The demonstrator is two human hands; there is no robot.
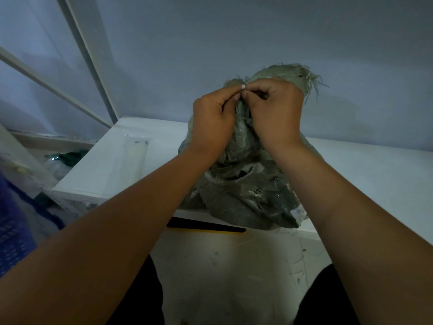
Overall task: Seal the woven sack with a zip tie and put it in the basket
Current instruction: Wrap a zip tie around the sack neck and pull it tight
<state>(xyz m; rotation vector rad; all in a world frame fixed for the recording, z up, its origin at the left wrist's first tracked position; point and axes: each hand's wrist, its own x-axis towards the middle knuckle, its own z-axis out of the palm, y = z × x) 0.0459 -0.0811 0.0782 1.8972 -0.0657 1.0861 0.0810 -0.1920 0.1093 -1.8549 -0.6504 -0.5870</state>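
While the sack [243, 179] stands upright at the worktop's [375, 170] front edge, both hands' grips, left hand [214, 120] and right hand [274, 111], pinch the zip tie [243, 86] at its gathered neck.

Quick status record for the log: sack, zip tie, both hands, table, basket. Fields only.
sack: green woven sack upright on the white table, hanging slightly over the near edge
sack neck: bunched, frayed top above both hands
left hand: pinching at the neck
right hand: pinching at the neck, fingertips meeting the left's
zip tie: small white piece visible at the fingertips; whether it is closed cannot be told
clear packet: flat on the table's left end
basket: blue mesh item at far left, possibly the basket; sack not in it
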